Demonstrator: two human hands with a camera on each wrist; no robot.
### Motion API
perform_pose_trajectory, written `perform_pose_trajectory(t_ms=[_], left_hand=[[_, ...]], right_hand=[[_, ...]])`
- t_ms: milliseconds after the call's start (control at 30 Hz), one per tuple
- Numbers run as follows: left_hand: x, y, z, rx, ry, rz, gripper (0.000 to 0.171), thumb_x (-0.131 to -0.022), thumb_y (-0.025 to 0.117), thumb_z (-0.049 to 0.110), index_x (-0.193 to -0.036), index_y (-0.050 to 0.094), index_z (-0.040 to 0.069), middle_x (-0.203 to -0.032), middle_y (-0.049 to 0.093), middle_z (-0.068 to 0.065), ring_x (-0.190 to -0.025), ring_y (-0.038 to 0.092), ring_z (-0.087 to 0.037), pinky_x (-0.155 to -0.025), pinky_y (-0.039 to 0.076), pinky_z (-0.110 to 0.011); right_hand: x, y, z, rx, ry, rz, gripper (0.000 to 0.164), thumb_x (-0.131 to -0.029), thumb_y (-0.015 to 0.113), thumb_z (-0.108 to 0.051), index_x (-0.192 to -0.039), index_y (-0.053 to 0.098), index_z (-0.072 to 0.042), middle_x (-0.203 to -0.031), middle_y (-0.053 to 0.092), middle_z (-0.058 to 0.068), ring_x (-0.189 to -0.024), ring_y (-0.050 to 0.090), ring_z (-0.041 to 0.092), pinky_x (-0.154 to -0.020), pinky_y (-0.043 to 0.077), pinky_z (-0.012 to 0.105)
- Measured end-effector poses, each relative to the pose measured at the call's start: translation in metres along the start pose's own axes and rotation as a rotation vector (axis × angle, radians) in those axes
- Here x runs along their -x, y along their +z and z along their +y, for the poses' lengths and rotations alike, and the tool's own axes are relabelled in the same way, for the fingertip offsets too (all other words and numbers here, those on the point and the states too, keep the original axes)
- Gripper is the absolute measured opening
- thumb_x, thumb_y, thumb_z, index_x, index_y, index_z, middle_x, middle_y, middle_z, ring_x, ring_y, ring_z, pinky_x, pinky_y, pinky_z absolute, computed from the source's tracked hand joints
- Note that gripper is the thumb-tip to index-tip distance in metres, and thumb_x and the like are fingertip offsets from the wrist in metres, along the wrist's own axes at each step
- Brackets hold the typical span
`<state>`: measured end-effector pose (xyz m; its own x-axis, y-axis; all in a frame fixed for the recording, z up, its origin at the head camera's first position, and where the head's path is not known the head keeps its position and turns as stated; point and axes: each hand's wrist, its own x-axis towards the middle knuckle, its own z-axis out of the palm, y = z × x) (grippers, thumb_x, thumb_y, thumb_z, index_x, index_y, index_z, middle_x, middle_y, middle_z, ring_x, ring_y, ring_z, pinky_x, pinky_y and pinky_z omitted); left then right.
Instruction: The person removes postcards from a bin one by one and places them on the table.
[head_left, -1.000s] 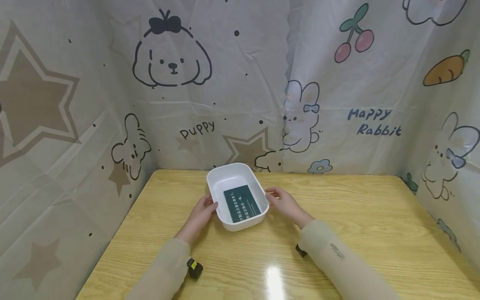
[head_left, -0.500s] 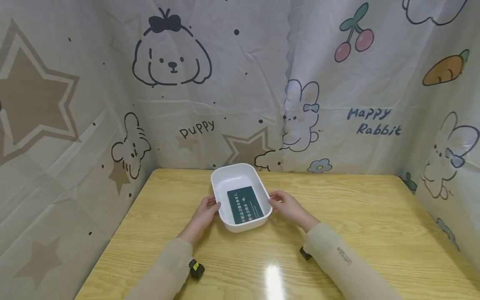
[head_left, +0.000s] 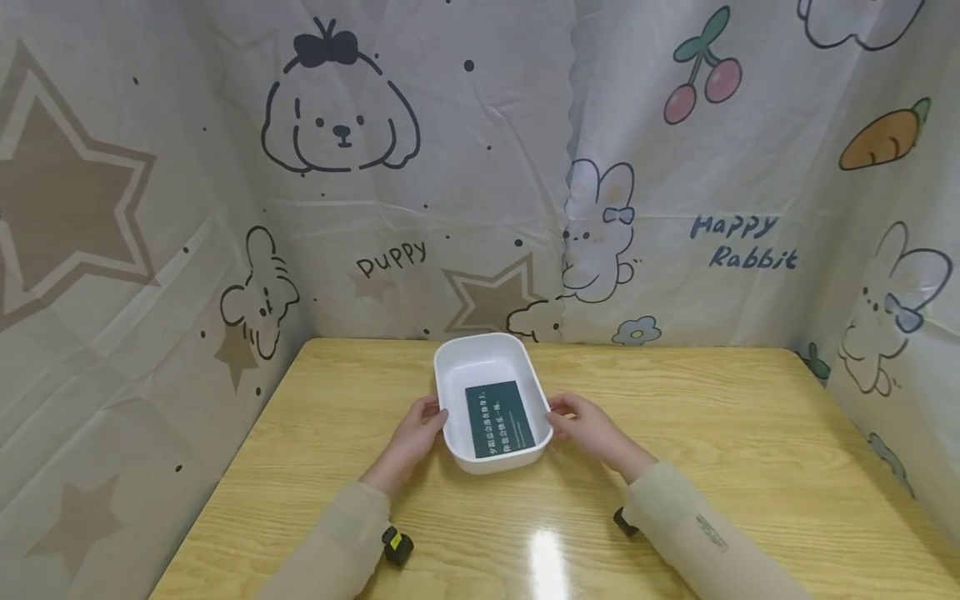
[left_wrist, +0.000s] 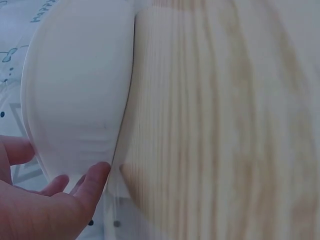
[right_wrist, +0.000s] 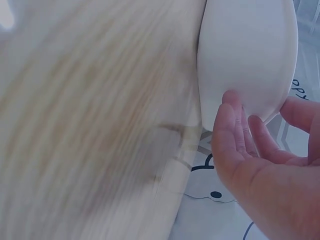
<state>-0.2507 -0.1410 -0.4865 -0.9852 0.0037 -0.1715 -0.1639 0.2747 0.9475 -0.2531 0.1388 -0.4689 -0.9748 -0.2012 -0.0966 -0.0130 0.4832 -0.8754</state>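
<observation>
A white rectangular plastic bin (head_left: pixel 491 354) with rounded corners sits on the wooden table (head_left: pixel 712 417), turned slightly. Inside it lies a dark green booklet or card (head_left: pixel 501 419) with white printed characters. My left hand (head_left: pixel 415 435) holds the bin's left side, thumb at the rim and fingers against the outer wall. On the opposite side my right hand (head_left: pixel 596 432) grips the rim in the same way. In the left wrist view, the fingertips (left_wrist: pixel 97 172) touch the bin's outer wall low down. The right wrist view shows the thumb near the rim and fingertips (right_wrist: pixel 230 100) on the wall.
A patterned cloth (head_left: pixel 465 167) with cartoon animals hangs behind the table and along both sides. Black wrist devices (head_left: pixel 397 546) are worn at the sleeves. Light reflects off the table's front part.
The bin has slid a little to the right and toward me, with both hands moving along on it. It has also turned slightly straighter. The booklet moved with it.
</observation>
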Motion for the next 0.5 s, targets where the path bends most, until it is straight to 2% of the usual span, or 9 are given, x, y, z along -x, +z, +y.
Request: perform_pose_trajectory(t_ms=[167,500], left_hand=[[0.004,0.005,0.001,0.02,0.017,-0.016,0.048,-0.098,0.048,0.019,-0.14,0.037,-0.002,-0.14,0.042,-0.028,-0.124,0.043,-0.039,-0.103,0.042,-0.053],[0.012,0.015,0.001,-0.008,0.043,-0.043,0.045,-0.098,0.048,0.017,-0.138,0.04,-0.002,-0.138,0.045,-0.028,-0.123,0.044,-0.038,-0.103,0.043,-0.052]], right_hand=[[0.009,-0.003,0.003,0.013,-0.01,0.016,0.034,-0.093,0.058,-0.017,-0.123,0.056,0.001,-0.114,0.062,0.019,-0.089,0.062,0.021,-0.08,0.058,0.04],[0.032,-0.008,0.008,0.047,-0.015,0.034,0.033,-0.092,0.06,-0.019,-0.119,0.057,-0.001,-0.11,0.063,0.015,-0.09,0.062,0.021,-0.079,0.057,0.039]])
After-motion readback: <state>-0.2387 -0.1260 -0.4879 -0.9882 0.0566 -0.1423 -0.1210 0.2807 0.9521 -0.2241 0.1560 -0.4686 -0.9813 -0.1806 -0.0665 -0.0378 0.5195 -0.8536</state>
